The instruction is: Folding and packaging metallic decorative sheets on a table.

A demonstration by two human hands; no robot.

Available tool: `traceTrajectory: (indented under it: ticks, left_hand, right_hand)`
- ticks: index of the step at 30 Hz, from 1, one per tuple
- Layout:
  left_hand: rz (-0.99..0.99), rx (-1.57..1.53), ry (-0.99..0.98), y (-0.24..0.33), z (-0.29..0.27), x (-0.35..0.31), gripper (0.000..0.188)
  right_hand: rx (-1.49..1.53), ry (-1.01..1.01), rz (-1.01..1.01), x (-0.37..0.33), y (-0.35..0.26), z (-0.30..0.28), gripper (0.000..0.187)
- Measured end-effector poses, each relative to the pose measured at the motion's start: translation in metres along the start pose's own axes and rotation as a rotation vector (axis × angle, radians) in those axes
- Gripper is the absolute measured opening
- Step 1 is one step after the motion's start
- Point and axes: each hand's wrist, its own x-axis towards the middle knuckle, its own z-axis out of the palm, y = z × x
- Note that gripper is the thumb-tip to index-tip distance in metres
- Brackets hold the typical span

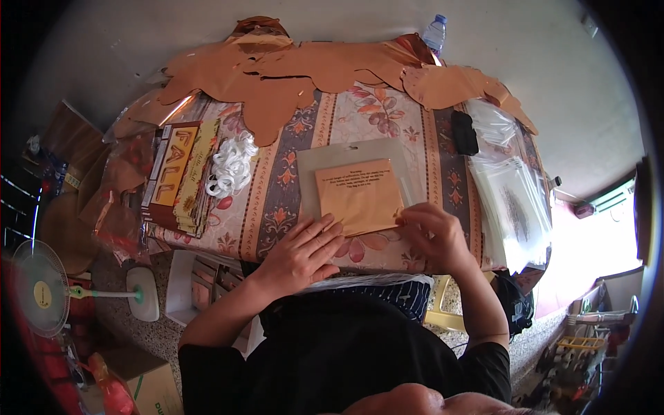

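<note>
In front of me on the patterned tablecloth lies a clear plastic bag (309, 173) with a hang hole at its top edge. Inside it is a flat orange-tan piece (356, 202), seen under dark print on the bag. My left hand (299, 250) lies flat, fingers stretched out, its fingertips touching the lower left corner of the packet. At the lower right corner, my right hand (437, 235) has its fingers curled and pinched on the bag's edge. The right fingertips are partly hidden.
Left of the packet are a white ribbon bundle (234, 164) and a stack of printed cards (176, 173). Copper-coloured scalloped sheets (277, 76) cover the far edge, near a water bottle (435, 34). On the right lie clear bags (510, 207) and a black pouch (465, 133).
</note>
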Motion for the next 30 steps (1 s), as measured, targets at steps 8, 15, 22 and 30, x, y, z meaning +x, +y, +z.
traceTrajectory:
  ticks: [8, 15, 22, 30]
  left_hand:
    - [0.003, 0.019, 0.003, -0.003, 0.001, -0.004, 0.052]
    - [-0.004, 0.02, -0.002, -0.002, 0.001, -0.005, 0.052]
    - [-0.019, -0.07, 0.025, 0.003, -0.008, -0.009, 0.048]
    - [0.076, 0.036, 0.246, 0.0, -0.006, -0.012, 0.026]
  right_hand:
    - [-0.136, 0.016, 0.017, -0.007, 0.01, -0.014, 0.024]
    - [-0.197, -0.055, 0.014, -0.001, 0.004, -0.01, 0.026]
    - [0.209, -0.021, 0.374, -0.021, 0.005, -0.05, 0.022]
    - [-0.01, -0.18, 0.102, -0.033, -0.011, -0.045, 0.029]
